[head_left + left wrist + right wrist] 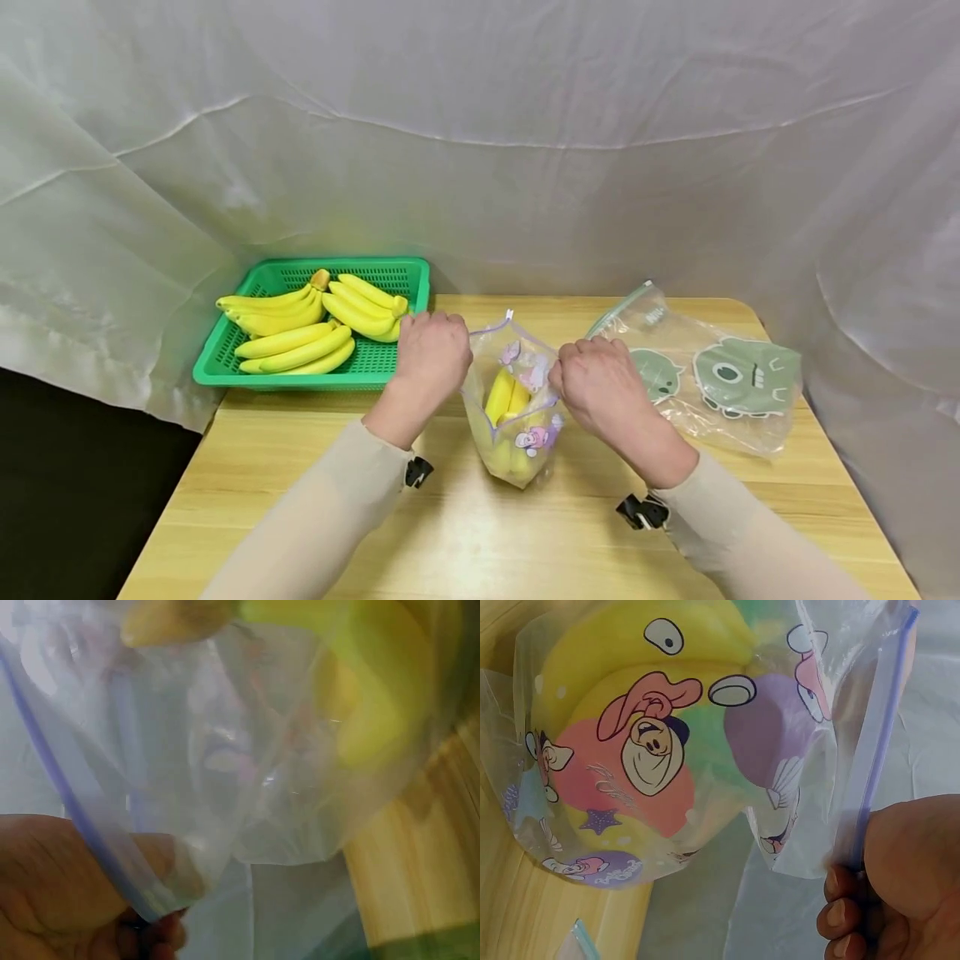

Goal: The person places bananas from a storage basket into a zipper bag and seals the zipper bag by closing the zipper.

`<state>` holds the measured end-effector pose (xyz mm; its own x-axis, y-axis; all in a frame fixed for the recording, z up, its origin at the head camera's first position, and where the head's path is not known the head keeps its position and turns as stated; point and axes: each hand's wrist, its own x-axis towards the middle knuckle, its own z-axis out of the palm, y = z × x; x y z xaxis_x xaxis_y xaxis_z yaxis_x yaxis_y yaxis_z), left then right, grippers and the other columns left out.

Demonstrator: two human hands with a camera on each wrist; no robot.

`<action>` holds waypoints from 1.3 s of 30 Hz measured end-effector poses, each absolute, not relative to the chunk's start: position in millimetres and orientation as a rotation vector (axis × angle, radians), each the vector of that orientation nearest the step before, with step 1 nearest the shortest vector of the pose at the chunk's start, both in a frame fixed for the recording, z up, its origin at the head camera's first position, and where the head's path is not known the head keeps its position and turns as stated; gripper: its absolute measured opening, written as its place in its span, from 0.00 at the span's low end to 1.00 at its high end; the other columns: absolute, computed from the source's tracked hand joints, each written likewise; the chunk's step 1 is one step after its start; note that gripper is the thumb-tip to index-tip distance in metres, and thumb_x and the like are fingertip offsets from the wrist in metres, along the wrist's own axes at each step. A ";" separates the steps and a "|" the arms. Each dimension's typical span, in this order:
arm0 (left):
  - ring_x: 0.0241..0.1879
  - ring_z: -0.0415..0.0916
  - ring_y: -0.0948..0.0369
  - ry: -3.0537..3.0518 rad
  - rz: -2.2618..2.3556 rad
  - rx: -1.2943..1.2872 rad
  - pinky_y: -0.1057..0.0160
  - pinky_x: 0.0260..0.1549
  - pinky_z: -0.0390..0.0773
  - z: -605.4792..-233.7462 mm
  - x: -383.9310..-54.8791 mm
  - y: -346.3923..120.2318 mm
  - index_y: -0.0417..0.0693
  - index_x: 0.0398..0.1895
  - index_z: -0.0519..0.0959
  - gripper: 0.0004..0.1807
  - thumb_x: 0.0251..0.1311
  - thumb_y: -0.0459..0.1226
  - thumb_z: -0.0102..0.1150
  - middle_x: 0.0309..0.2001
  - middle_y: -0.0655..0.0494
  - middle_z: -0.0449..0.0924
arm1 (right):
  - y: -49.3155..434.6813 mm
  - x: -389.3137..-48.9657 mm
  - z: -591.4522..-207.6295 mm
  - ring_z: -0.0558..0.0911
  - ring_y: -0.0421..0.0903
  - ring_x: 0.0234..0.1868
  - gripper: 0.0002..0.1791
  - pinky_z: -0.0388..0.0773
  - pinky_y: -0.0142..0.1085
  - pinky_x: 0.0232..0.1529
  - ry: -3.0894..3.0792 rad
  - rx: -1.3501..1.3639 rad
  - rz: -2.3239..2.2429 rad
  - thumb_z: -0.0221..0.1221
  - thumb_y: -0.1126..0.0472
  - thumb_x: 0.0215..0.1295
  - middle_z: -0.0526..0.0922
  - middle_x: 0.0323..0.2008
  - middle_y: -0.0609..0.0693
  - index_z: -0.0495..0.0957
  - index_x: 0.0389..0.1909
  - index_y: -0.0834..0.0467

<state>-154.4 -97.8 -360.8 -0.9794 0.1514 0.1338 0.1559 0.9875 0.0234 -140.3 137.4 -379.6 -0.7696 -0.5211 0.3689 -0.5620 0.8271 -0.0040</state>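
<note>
Between my two hands hangs a clear zip bag (513,404) with a purple seal strip and printed cartoon figures, its mouth spread wide. A bunch of bananas (504,400) lies inside it; their yellow shapes also show through the plastic in both wrist views. My left hand (433,354) pinches one side of the bag's rim; in the left wrist view the thumb (169,862) shows through the film. My right hand (602,383) grips the opposite side, fingers (840,915) curled by the purple strip.
A green basket (300,382) at the back left holds several banana bunches (300,346). On the right lies a larger clear zip bag (705,375) with green monster prints, partly behind my right hand. A grey-white sheet (525,167) hangs behind the wooden table (465,542).
</note>
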 end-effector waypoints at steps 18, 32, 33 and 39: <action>0.48 0.78 0.47 -2.999 -0.191 -0.388 0.46 0.48 0.77 -349.1 -162.8 -87.4 0.43 0.50 0.80 0.20 0.69 0.50 0.67 0.47 0.47 0.84 | 136.5 -140.8 -373.7 0.67 0.51 0.23 0.18 0.64 0.42 0.30 -2.685 0.796 0.182 0.54 0.64 0.68 0.65 0.17 0.48 0.64 0.17 0.53; 0.39 0.75 0.49 -3.043 -0.344 -0.272 0.50 0.40 0.76 -348.9 -151.5 -102.8 0.46 0.41 0.79 0.13 0.68 0.46 0.63 0.38 0.52 0.80 | 129.0 -138.8 -390.4 0.64 0.50 0.23 0.17 0.62 0.41 0.28 -2.500 0.845 0.029 0.54 0.62 0.70 0.63 0.18 0.48 0.66 0.19 0.55; 0.38 0.75 0.49 -3.046 -0.347 -0.276 0.50 0.39 0.76 -348.8 -149.6 -104.4 0.45 0.41 0.79 0.12 0.68 0.45 0.63 0.37 0.52 0.80 | 129.7 -138.5 -391.2 0.64 0.50 0.24 0.17 0.61 0.40 0.28 -2.501 0.849 0.021 0.54 0.62 0.70 0.63 0.18 0.48 0.65 0.20 0.55; 0.33 0.73 0.51 -3.034 -0.342 -0.307 0.51 0.35 0.76 -352.8 -146.6 -108.3 0.44 0.37 0.78 0.06 0.68 0.37 0.57 0.33 0.52 0.78 | 133.4 -136.6 -393.3 0.63 0.50 0.24 0.17 0.61 0.40 0.29 -2.538 0.840 0.042 0.55 0.63 0.69 0.62 0.19 0.48 0.64 0.20 0.54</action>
